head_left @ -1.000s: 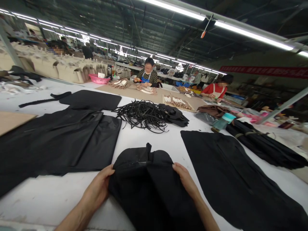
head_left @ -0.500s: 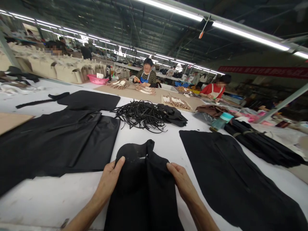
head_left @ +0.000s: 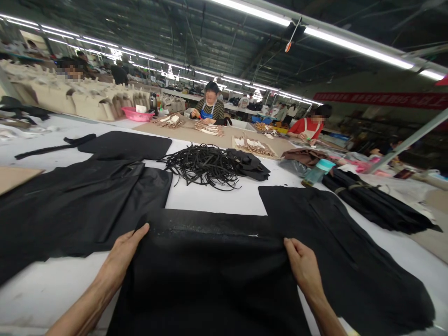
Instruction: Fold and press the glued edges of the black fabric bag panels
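Black fabric panel (head_left: 210, 261), lower centre on the white worktable (head_left: 217, 198), bunched a moment earlier, lay pulled wide and flat, left hand (head_left: 121, 254) fingers straight and together on its left edge, right hand (head_left: 304, 266) pinching its right edge, spreading seemingly done.

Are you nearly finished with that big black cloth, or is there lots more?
Done: the black cloth already lies opened flat on the table. In hand: the left hand and right hand hold its side edges. Still to do, probably plenty: more black pieces lie beside it, and the tangle of black straps behind sits untouched.
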A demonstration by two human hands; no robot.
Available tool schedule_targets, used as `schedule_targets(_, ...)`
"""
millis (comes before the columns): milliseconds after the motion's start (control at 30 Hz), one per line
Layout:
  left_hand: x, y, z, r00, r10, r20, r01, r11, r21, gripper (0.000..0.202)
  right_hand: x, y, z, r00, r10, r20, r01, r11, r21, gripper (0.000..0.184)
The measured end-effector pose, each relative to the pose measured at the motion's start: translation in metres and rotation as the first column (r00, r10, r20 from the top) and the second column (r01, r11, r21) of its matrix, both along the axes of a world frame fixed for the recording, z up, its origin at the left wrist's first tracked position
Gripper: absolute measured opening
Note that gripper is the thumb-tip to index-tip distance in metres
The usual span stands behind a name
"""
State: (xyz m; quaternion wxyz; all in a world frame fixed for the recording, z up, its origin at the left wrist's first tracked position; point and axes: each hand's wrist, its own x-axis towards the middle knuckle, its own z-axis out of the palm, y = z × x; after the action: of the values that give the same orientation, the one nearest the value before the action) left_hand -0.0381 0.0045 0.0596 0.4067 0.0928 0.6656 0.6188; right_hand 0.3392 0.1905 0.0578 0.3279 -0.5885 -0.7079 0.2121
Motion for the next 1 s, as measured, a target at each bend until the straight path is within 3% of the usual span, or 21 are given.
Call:
schedule_targets(67,-0.002,0.007,-0.003,0.959,-0.095,-0.266,0.070,0.992,-0.103,0.025,0.000,0.002,-0.007,0.990,-0.016,0.138,0.013,1.000,0.023,0.041)
schedule_targets(133,-0.003,0.014,-0.006,0.803,-0.181,-0.568,0.067,0.974,-0.215,0.034,0.001,0.004,-0.016,0.958,-0.025,0.286,0.015,0.999,0.038,0.041)
schedule_targets(233,0.002,0.017,-0.008,0.381,-0.295,-0.876,-0.013,0.946,-0.324,0.046,0.000,0.000,-0.028,0.915,-0.057,0.400,0.036,0.998,0.059,0.036)
schedule_targets(300,0.012,0.016,-0.006,0.069,-0.355,-0.932,-0.024,0.934,-0.357,0.044,-0.002,-0.006,-0.030,0.888,-0.096,0.450,0.062,0.994,0.089,0.032)
schedule_targets(367,0.027,0.013,-0.002,-0.084,-0.374,-0.924,0.081,0.921,-0.380,0.037,-0.006,-0.014,-0.025,0.831,-0.167,0.531,0.080,0.980,0.183,0.029)
schedule_targets(433,0.046,0.013,-0.001,-0.157,-0.392,-0.906,0.272,0.865,-0.421,0.032,-0.015,-0.024,-0.018,0.763,-0.232,0.603,0.036,0.947,0.319,0.031)
schedule_targets(500,0.065,0.014,-0.004,-0.192,-0.433,-0.881,0.476,0.744,-0.469,0.031,-0.027,-0.035,-0.012,0.743,-0.158,0.650,-0.134,0.917,0.376,0.033)
schedule_targets(567,0.079,0.017,-0.012,-0.214,-0.504,-0.837,0.603,0.606,-0.519,0.041,-0.040,-0.047,-0.011,0.728,0.121,0.675,-0.398,0.876,0.273,0.033)
schedule_targets(633,0.085,0.018,-0.021,-0.239,-0.584,-0.775,0.624,0.519,-0.584,0.059,-0.049,-0.058,-0.015,0.627,0.409,0.663,-0.614,0.784,0.097,0.038)
schedule_targets(700,0.083,0.013,-0.030,-0.261,-0.638,-0.724,0.590,0.489,-0.643,0.070,-0.050,-0.067,-0.022,0.542,0.562,0.625,-0.695,0.718,-0.044,0.050)
schedule_targets(800,0.073,-0.005,-0.036,-0.299,-0.658,-0.691,0.586,0.445,-0.677,0.075,-0.040,-0.080,-0.032,0.504,0.613,0.609,-0.710,0.695,-0.112,0.065)
schedule_targets(900,0.069,-0.031,-0.037,-0.335,-0.644,-0.688,0.617,0.402,-0.676,0.082,-0.023,-0.094,-0.041,0.460,0.589,0.665,-0.767,0.640,-0.037,0.079)
schedule_targets(1000,0.078,-0.053,-0.035,-0.365,-0.658,-0.658,0.606,0.368,-0.705,0.091,-0.009,-0.107,-0.052,0.420,0.526,0.740,-0.846,0.522,0.110,0.095)
